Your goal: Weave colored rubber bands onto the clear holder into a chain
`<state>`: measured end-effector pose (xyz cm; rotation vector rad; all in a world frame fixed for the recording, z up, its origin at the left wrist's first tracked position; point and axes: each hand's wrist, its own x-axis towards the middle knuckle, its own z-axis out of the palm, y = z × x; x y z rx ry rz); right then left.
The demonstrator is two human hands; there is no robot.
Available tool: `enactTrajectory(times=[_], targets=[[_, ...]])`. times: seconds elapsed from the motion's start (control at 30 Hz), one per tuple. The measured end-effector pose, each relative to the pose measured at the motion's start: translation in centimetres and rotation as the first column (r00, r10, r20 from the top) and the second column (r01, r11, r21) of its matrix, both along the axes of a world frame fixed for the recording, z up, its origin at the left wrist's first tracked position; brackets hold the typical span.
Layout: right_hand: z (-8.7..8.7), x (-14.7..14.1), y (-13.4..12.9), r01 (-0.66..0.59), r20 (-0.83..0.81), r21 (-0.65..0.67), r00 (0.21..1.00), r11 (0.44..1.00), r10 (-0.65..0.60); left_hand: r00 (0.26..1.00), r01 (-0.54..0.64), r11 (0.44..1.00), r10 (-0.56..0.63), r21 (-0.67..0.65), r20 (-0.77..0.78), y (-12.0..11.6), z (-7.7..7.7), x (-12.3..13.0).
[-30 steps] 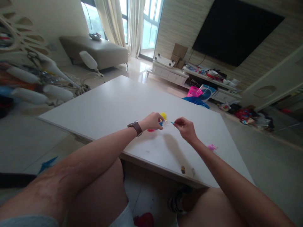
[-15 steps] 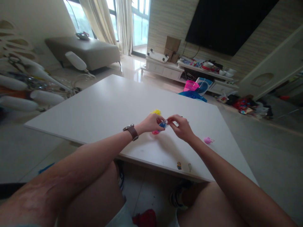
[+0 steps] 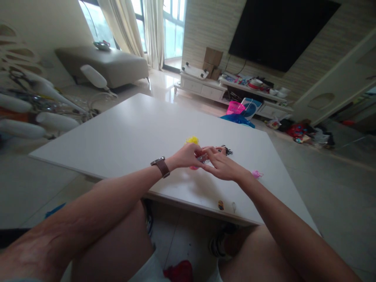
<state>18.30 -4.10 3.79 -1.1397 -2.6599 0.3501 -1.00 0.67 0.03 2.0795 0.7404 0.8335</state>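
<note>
Over the white table (image 3: 129, 129), my left hand (image 3: 189, 154) curls its fingers round a small clear, shiny packet (image 3: 202, 158), most of which the fingers cover. The fingers of my right hand (image 3: 220, 164) press on the same packet from the right, their tips meeting those of my left hand. Behind my left hand lies a heap of small yellow pieces (image 3: 192, 140). Something pinkish red (image 3: 194, 168) shows just under that hand. Small black pieces (image 3: 227, 150) lie past my right hand.
A pink trinket (image 3: 256, 174) lies by my right forearm. Near the front edge are a small yellow-and-blue figure (image 3: 220, 205) and a pale clear piece (image 3: 234, 206). Beyond the table stand a pink basket (image 3: 235, 107) and a low white cabinet (image 3: 211, 92).
My right hand has turned palm down and closed in over the packet. Its blue part, visible before, is now hidden. The black pieces have come into clearer view.
</note>
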Motion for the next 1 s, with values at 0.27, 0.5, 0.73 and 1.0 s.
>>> enactTrajectory(times=[0.27,0.5,0.73,1.0], targets=[[0.6,3.0,1.5,0.313,-0.498,0.135,0.842,0.94,-0.208,0.999,-0.004,0.991,0.01,-0.135,0.043,0.4,0.0,0.6],[-4.6,12.8,9.2,0.543,-0.165,0.002,0.828,0.84,-0.535,0.993,-0.116,0.986,0.119,-0.123,0.018,1.6,-0.2,0.0],[-11.0,15.2,12.2,0.457,-0.057,-0.036,0.887,0.889,-0.458,0.989,-0.14,0.986,0.134,-0.092,-0.065,2.5,-0.4,-0.9],[-11.9,15.2,12.2,0.475,-0.087,0.061,0.879,0.878,-0.47,0.98,-0.12,0.993,0.119,0.003,-0.16,2.9,-0.4,-1.7]])
